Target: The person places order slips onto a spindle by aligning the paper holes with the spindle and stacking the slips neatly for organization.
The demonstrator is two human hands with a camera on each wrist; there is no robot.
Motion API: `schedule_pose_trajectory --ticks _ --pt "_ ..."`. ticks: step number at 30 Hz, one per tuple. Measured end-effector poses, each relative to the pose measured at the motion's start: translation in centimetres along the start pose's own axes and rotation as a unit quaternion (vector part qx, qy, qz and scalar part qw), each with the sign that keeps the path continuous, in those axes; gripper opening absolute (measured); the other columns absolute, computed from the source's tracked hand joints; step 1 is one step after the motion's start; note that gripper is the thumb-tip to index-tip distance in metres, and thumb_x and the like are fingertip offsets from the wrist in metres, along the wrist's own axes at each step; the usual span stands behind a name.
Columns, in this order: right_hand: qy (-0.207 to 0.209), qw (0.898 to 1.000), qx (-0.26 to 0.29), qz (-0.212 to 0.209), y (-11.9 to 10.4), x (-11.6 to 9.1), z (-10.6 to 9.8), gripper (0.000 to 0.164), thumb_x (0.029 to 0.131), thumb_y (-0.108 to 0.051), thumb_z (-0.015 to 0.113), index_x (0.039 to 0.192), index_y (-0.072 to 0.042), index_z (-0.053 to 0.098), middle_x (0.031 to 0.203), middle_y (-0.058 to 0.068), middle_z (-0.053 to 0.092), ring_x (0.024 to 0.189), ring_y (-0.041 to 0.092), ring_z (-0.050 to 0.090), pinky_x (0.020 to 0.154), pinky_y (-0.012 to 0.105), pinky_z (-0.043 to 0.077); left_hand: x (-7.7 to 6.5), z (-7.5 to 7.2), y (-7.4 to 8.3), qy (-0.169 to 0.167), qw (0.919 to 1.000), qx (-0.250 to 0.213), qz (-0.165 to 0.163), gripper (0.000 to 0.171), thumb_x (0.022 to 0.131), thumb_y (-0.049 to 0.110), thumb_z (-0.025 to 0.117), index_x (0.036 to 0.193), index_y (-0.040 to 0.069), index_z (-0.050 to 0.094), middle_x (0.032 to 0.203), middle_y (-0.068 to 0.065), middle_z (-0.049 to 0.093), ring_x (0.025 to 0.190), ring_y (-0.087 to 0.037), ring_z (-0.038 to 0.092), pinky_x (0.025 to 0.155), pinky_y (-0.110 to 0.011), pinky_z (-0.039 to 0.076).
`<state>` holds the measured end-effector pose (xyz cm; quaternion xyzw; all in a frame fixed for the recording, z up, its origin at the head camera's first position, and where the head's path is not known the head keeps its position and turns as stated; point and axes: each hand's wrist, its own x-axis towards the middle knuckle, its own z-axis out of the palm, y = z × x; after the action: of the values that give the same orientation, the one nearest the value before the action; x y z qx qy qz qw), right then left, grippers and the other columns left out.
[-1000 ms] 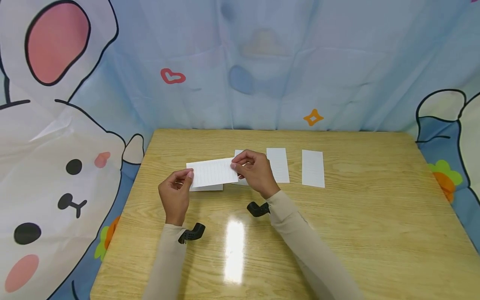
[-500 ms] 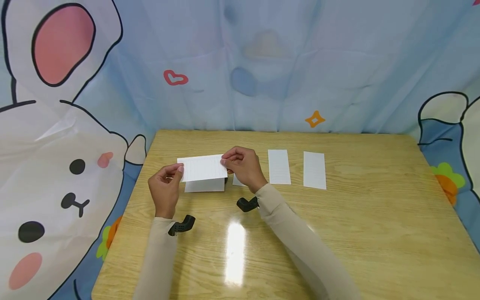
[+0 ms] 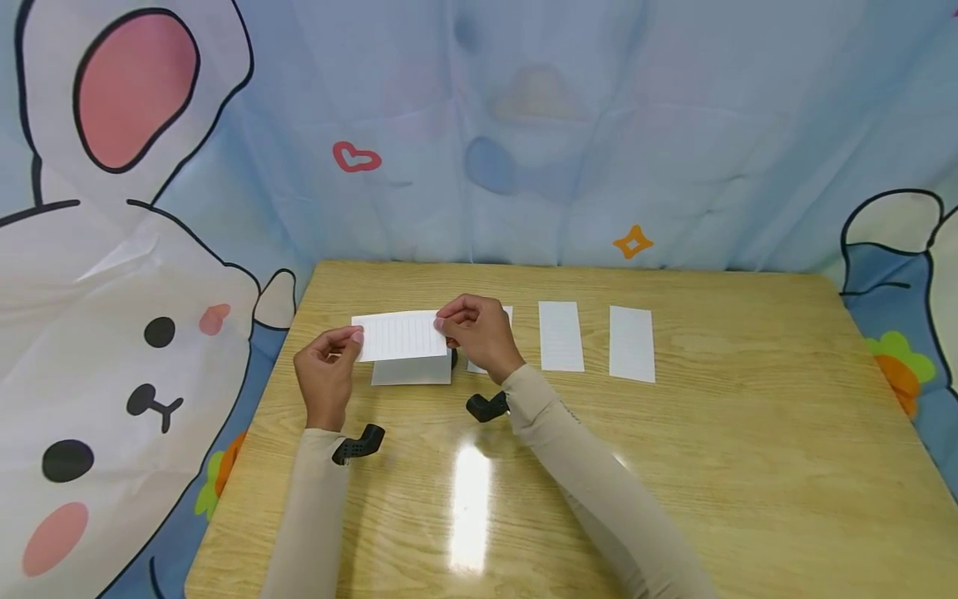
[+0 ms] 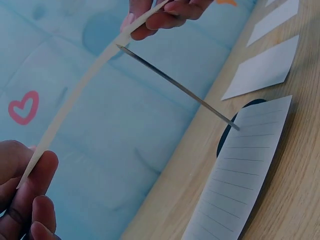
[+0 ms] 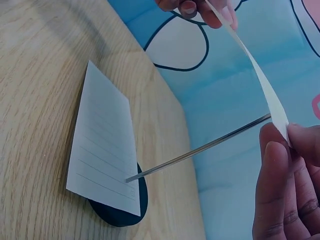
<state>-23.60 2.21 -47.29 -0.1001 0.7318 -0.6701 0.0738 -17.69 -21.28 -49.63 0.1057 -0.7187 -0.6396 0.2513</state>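
Observation:
A white ruled paper slip (image 3: 398, 336) is stretched between both hands above the table. My left hand (image 3: 325, 374) pinches its left end, and my right hand (image 3: 482, 337) pinches the right end. The slip bows slightly in the left wrist view. Beneath it, a thin metal spike (image 4: 177, 87) rises from a dark round base (image 5: 120, 217). Its tip meets the slip's underside close to my right fingers; whether it has pierced through cannot be seen. A second ruled slip (image 4: 240, 170) sits low on the spike, over the base, with the rod passing through it near one end.
On the wooden table (image 3: 718, 433), more white slips lie to the right: one partly behind my right hand, another slip (image 3: 561, 336) beside it, and a slip (image 3: 632, 344) farthest right. A printed cloth backdrop (image 3: 554, 133) hangs behind the table's far edge.
Both hands have carried the held slip left, bringing it over the spike. In the last half second they have barely moved. The lower slip now shows more beneath it.

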Motion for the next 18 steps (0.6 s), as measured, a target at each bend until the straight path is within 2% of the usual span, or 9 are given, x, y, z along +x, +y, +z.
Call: schedule_pose_trajectory --ticks 6,13,18 --pt "-0.001 1.0 0.006 -0.007 0.05 -0.08 0.01 0.008 0.097 -0.006 0.078 0.104 -0.003 0.077 0.09 0.013 0.076 0.068 0.018 0.069 0.08 0.054 0.063 0.01 -0.01 -0.16 0.003 1.0 0.008 -0.003 0.012 0.095 0.01 0.08 0.104 0.001 0.083 0.083 0.013 0.073 0.079 -0.008 0.064 0.07 -0.021 0.047" --pt "-0.005 1.0 0.012 0.001 0.33 -0.06 0.15 0.01 0.096 -0.006 0.078 0.105 -0.001 0.076 0.088 0.008 0.076 0.069 0.016 0.07 0.073 0.035 0.064 0.02 -0.17 -0.23 0.0 1.0 -0.002 0.002 0.012 0.095 0.008 0.079 0.103 0.0 0.082 0.082 0.011 0.072 0.077 -0.009 0.063 0.069 -0.021 0.048" --pt "-0.005 1.0 0.024 0.006 0.57 -0.03 0.2 0.011 0.096 -0.006 0.078 0.105 0.0 0.076 0.088 0.009 0.076 0.07 0.015 0.071 0.073 0.037 0.065 0.02 -0.14 -0.7 -0.001 1.0 0.0 -0.001 0.012 0.095 0.009 0.08 0.103 0.0 0.083 0.082 0.011 0.072 0.075 -0.01 0.062 0.067 -0.021 0.047"
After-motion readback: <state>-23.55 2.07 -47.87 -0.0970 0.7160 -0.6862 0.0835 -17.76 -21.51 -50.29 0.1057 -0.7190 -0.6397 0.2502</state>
